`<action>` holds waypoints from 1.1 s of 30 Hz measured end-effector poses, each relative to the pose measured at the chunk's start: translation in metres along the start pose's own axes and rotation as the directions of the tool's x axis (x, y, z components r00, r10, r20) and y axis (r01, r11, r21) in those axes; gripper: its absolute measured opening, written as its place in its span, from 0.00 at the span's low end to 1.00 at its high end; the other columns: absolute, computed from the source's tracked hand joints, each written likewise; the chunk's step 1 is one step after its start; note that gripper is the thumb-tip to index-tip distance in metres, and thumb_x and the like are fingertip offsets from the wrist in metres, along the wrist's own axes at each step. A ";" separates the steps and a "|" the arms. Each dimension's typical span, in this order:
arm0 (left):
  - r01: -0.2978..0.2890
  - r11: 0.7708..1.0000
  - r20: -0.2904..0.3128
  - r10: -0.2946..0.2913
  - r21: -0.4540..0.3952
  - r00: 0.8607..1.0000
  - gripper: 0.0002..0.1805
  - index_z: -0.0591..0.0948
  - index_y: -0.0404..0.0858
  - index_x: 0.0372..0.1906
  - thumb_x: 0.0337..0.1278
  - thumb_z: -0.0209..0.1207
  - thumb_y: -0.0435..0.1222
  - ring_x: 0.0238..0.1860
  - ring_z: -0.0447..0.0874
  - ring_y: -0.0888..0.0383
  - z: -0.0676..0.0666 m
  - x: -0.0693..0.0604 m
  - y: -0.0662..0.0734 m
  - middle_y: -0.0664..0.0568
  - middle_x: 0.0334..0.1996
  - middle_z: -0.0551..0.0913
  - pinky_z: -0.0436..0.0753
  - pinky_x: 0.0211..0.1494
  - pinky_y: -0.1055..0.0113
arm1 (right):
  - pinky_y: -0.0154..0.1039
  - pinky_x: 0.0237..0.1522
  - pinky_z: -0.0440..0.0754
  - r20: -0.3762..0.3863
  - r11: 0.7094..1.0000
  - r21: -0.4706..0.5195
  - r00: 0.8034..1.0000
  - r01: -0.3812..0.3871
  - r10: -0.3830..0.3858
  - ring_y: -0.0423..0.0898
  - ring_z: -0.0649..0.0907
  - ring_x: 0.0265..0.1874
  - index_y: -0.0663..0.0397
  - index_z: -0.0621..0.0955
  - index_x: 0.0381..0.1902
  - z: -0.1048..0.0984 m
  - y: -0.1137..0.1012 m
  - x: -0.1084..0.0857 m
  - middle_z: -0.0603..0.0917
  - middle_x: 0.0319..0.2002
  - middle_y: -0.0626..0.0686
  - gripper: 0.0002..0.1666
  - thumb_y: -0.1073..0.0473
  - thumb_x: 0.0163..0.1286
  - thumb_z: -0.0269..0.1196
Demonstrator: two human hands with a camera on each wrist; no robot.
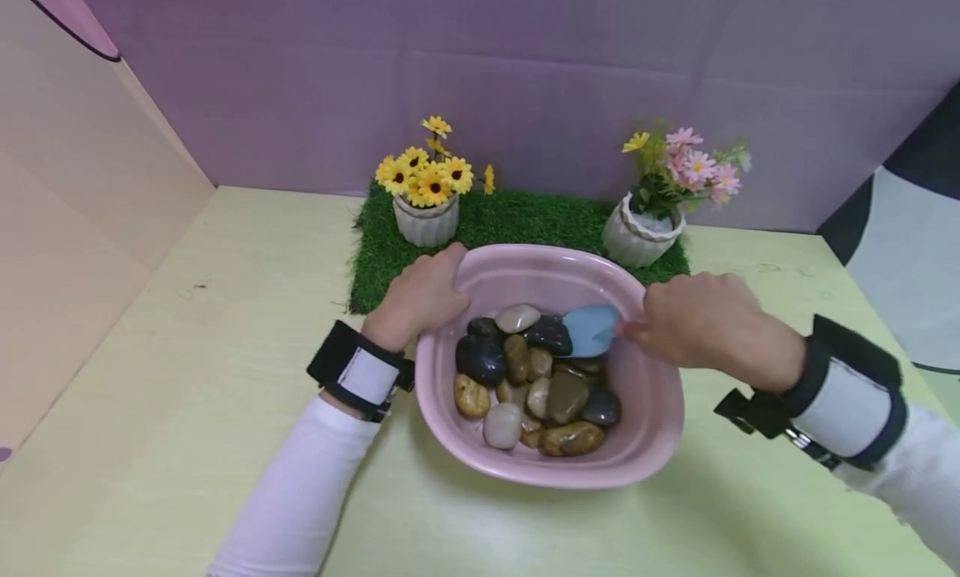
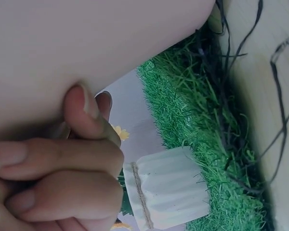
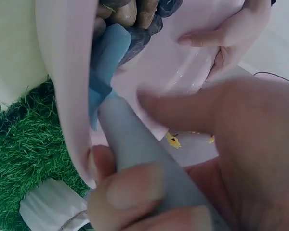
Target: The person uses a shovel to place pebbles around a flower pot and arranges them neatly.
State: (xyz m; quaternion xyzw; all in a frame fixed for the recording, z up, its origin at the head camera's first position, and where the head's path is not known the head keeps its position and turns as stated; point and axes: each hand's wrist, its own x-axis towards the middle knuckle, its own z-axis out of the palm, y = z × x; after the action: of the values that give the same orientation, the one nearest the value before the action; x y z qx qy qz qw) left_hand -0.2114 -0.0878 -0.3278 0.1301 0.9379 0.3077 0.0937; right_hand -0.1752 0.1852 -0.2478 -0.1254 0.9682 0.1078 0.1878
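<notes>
A pink basin (image 1: pixel 540 475) holds several smooth stones (image 1: pixel 567 396) in black, brown and cream. My left hand (image 1: pixel 423 293) grips its upper-left rim; in the right wrist view the left thumb (image 3: pixel 202 39) lies against the inner wall. Curled fingers (image 2: pixel 67 192) show beside the basin's outer side in the left wrist view. My right hand (image 1: pixel 705 318), at the right rim, holds a small shovel by its grey handle (image 3: pixel 135 134). The shovel's blue blade (image 1: pixel 590 330) rests over the stones inside the basin. In the head view the right hand hides the handle.
Behind the basin lies a green artificial grass mat (image 1: pixel 525 214). On it stand a white pot of yellow flowers (image 1: pixel 426 218) and a white pot of pink flowers (image 1: pixel 637 235), the latter close to the basin rim. A purple wall (image 1: pixel 525 85) closes the back of the table (image 1: pixel 225 352).
</notes>
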 end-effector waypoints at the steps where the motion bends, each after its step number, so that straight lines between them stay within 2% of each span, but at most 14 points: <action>1: 0.002 1.000 0.002 -0.002 -0.001 1.000 0.27 0.69 0.37 0.63 0.56 0.52 0.29 0.35 0.86 0.48 0.000 0.000 0.000 0.40 0.47 0.82 0.84 0.28 0.64 | 0.43 0.20 0.71 -0.006 1.000 -0.003 1.000 0.013 -0.013 0.48 0.76 0.20 0.47 0.74 0.18 0.000 0.000 -0.001 0.76 0.19 0.49 0.29 0.34 0.70 0.55; 5: 0.011 1.000 0.003 -0.011 -0.004 1.000 0.27 0.69 0.37 0.64 0.56 0.52 0.29 0.35 0.86 0.48 0.000 0.000 0.000 0.40 0.48 0.82 0.84 0.27 0.64 | 0.43 0.18 0.70 -0.071 0.998 -0.033 0.995 0.061 -0.063 0.48 0.75 0.18 0.49 0.76 0.23 0.003 -0.002 -0.006 0.76 0.19 0.49 0.23 0.39 0.66 0.63; 9: 0.017 1.000 0.007 -0.017 -0.007 1.000 0.28 0.68 0.37 0.65 0.57 0.51 0.29 0.34 0.87 0.48 0.001 0.000 0.000 0.40 0.48 0.82 0.84 0.26 0.65 | 0.41 0.15 0.69 -0.129 0.995 -0.082 0.989 0.059 -0.069 0.47 0.74 0.15 0.53 0.77 0.27 0.006 -0.008 -0.012 0.74 0.18 0.48 0.17 0.47 0.66 0.65; 13: 0.016 1.000 0.008 -0.016 -0.007 1.000 0.27 0.68 0.38 0.65 0.57 0.51 0.29 0.34 0.87 0.49 0.001 0.001 -0.001 0.40 0.48 0.82 0.83 0.24 0.66 | 0.40 0.14 0.68 -0.133 0.991 -0.108 0.987 0.072 -0.087 0.46 0.73 0.13 0.51 0.76 0.20 0.008 -0.015 -0.017 0.73 0.16 0.48 0.19 0.48 0.66 0.64; 17: 0.015 1.000 0.008 -0.015 -0.008 1.000 0.27 0.68 0.37 0.64 0.56 0.51 0.29 0.33 0.87 0.49 0.001 0.002 -0.001 0.39 0.48 0.82 0.83 0.23 0.67 | 0.38 0.16 0.68 -0.056 0.993 -0.080 0.995 0.083 -0.087 0.45 0.73 0.14 0.47 0.74 0.17 0.005 -0.017 -0.018 0.74 0.16 0.47 0.22 0.46 0.69 0.60; 21: 0.017 1.000 0.015 -0.017 -0.007 1.000 0.27 0.68 0.37 0.65 0.57 0.51 0.29 0.33 0.87 0.48 0.000 0.001 -0.002 0.39 0.49 0.82 0.83 0.24 0.67 | 0.38 0.18 0.69 0.021 0.997 -0.030 0.997 0.073 -0.072 0.45 0.75 0.17 0.47 0.78 0.22 -0.001 -0.012 -0.016 0.76 0.18 0.46 0.19 0.45 0.70 0.59; 26: 0.017 1.000 0.017 -0.017 -0.012 1.000 0.28 0.68 0.38 0.65 0.57 0.52 0.29 0.34 0.87 0.48 0.000 0.001 -0.002 0.39 0.49 0.82 0.84 0.25 0.66 | 0.39 0.19 0.67 -0.001 0.994 -0.049 0.996 0.094 -0.095 0.45 0.74 0.18 0.46 0.78 0.23 -0.009 -0.005 -0.015 0.76 0.19 0.46 0.15 0.46 0.65 0.63; 28: 0.015 1.000 0.016 -0.014 -0.014 1.000 0.28 0.68 0.38 0.66 0.57 0.51 0.29 0.34 0.87 0.48 0.000 0.001 -0.003 0.39 0.49 0.82 0.84 0.25 0.66 | 0.39 0.20 0.66 0.022 0.992 -0.062 0.994 0.110 -0.108 0.45 0.74 0.19 0.47 0.78 0.24 -0.014 -0.005 -0.015 0.76 0.20 0.46 0.14 0.48 0.65 0.63; 30: 0.013 1.000 0.016 -0.013 -0.014 1.000 0.28 0.68 0.38 0.66 0.57 0.51 0.29 0.35 0.87 0.48 0.001 0.002 -0.003 0.39 0.50 0.81 0.84 0.25 0.66 | 0.39 0.20 0.67 0.068 0.987 -0.065 0.988 0.145 -0.140 0.45 0.74 0.19 0.48 0.77 0.26 -0.015 -0.005 -0.015 0.76 0.20 0.46 0.11 0.51 0.66 0.61; 33: 0.011 1.000 0.024 -0.011 -0.018 1.000 0.29 0.67 0.38 0.67 0.57 0.51 0.29 0.36 0.86 0.49 0.001 0.002 -0.002 0.39 0.51 0.81 0.83 0.26 0.65 | 0.38 0.21 0.69 0.165 0.979 -0.004 0.966 0.202 -0.199 0.44 0.74 0.20 0.49 0.77 0.30 -0.011 -0.001 -0.017 0.76 0.23 0.46 0.07 0.56 0.69 0.57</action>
State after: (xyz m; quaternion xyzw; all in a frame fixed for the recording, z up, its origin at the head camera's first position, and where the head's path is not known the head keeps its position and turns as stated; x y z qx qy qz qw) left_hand -0.2132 -0.0884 -0.3299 0.1278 0.9347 0.3139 0.1075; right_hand -0.1638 0.1851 -0.2312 -0.2154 0.9307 0.1080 0.2752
